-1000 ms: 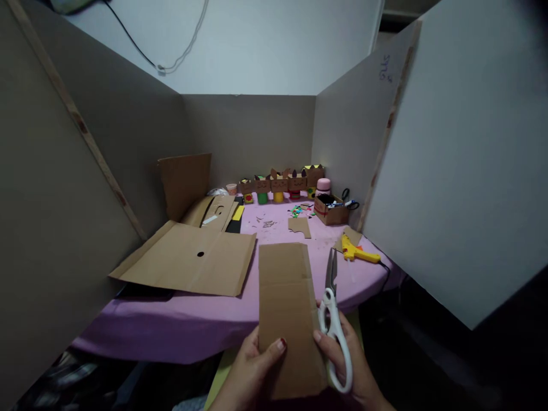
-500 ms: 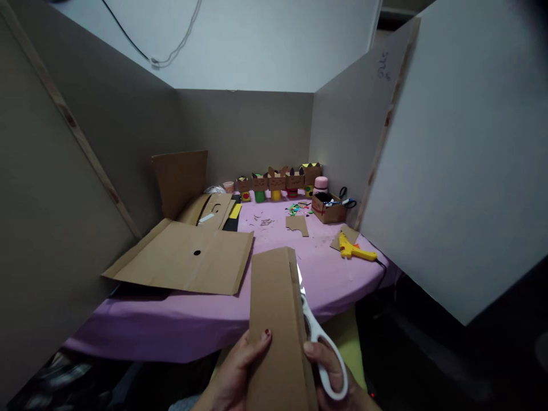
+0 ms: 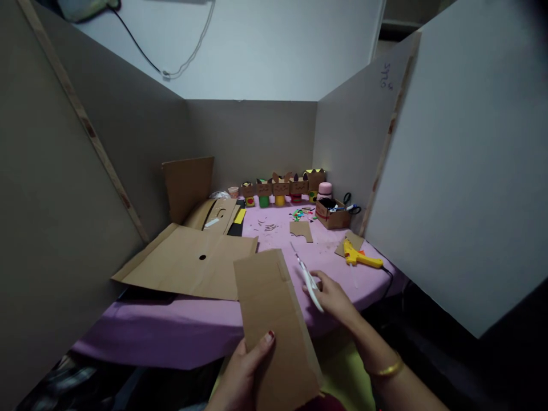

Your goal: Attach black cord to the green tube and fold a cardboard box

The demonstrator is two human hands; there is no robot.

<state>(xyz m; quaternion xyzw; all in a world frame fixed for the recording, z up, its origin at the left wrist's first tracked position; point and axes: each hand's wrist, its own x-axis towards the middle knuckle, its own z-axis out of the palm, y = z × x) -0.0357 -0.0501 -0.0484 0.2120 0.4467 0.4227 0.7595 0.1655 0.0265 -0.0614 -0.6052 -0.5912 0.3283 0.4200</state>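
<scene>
My left hand (image 3: 250,368) grips a long brown cardboard piece (image 3: 274,308) near its lower end, thumb on top and the other fingers hidden beneath. The piece tilts up over the table's front edge. To its right, my right hand (image 3: 327,294) is closed on the white handles of a pair of scissors (image 3: 309,282). Their blades point away from me and lie close above the purple cloth, apart from the cardboard. Whether the blades touch the cloth I cannot tell.
A large cardboard sheet with a hole (image 3: 171,262) lies at left. At right are a yellow glue gun (image 3: 362,255) and a cardboard box of tools (image 3: 334,217). Cardboard animal figures (image 3: 280,188) line the back. A notched cardboard scrap (image 3: 302,230) lies mid-table. Partition walls enclose the table.
My right hand has left the cardboard and moved forward and right with the scissors. The cardboard, now in my left hand alone, has turned and tilted to the left.
</scene>
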